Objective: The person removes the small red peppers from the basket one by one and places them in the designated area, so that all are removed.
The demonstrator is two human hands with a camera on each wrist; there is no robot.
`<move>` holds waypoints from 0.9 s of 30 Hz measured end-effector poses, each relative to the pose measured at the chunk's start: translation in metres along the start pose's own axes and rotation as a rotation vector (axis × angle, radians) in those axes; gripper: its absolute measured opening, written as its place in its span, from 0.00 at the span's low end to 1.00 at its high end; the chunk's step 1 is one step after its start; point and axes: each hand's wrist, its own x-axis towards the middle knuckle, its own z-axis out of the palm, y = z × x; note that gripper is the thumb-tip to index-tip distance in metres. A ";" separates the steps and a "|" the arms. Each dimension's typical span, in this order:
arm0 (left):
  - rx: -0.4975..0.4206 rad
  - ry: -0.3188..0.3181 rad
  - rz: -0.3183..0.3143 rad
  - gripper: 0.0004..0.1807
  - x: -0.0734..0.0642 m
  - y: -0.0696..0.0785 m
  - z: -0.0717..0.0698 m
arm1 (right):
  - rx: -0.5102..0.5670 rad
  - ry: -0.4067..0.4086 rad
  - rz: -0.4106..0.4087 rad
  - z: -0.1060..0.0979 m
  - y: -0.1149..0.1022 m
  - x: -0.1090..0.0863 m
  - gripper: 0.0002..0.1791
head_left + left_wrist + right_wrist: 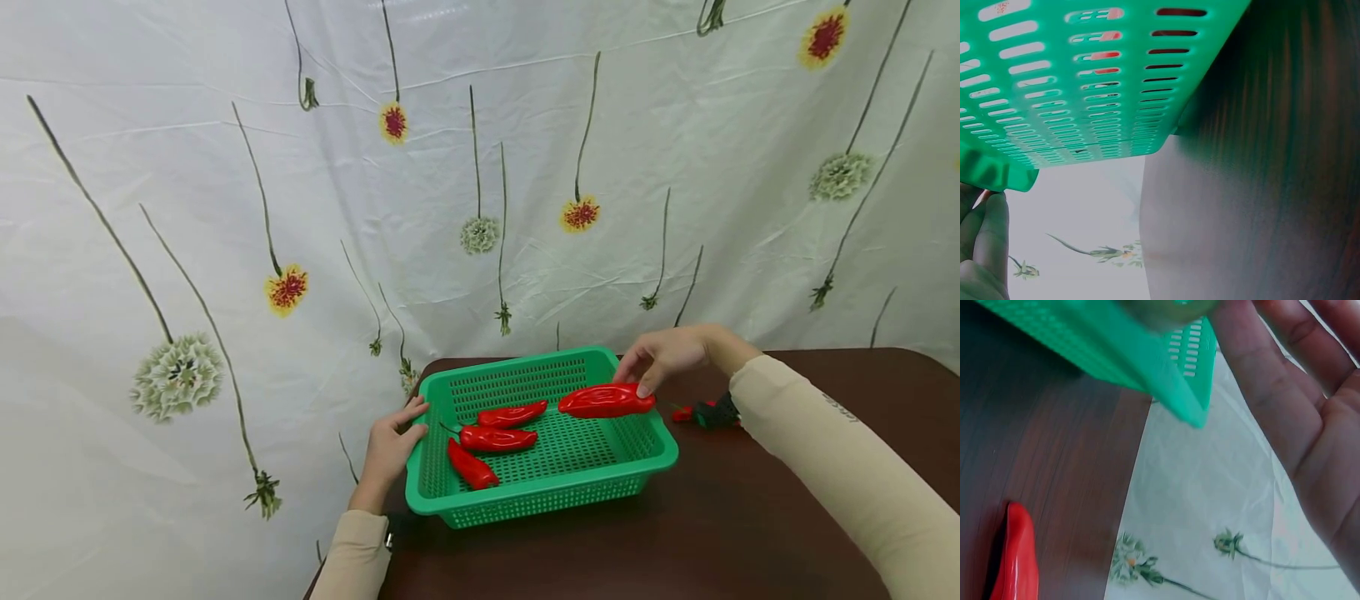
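A green plastic basket (543, 490) with slotted walls stands on the table. My left hand (390, 450) grips its left rim; the left wrist view shows the fingers (991, 234) at the rim's edge. Three red peppers lie toward the basket's left side: an upper one (512, 414), a middle one with a stem (498, 439) and a lower one (472, 465). Over the basket's right part, my right hand (663, 354) pinches another red pepper (603, 401) by its right end, thumb in front. In the right wrist view that hand (1310, 425) is above the basket rim (1179, 400).
A red pepper (1017, 556) lies on the dark brown table (1079, 469) right of the basket. Red and dark items (705, 413) show partly behind the right forearm. A white flower-printed cloth (525, 275) hangs behind the table.
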 end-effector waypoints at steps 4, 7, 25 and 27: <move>-0.009 -0.012 -0.006 0.22 0.000 0.001 -0.001 | 0.071 0.012 0.033 -0.002 0.007 -0.008 0.20; -0.012 -0.020 -0.019 0.22 0.000 0.004 -0.002 | -0.004 0.053 0.032 -0.005 0.011 -0.015 0.21; 0.006 -0.030 -0.014 0.22 0.001 0.009 -0.003 | -0.073 0.196 0.005 -0.019 0.042 -0.060 0.20; 0.006 -0.031 -0.011 0.22 0.001 0.009 -0.002 | -0.105 0.215 0.005 -0.019 0.046 -0.065 0.20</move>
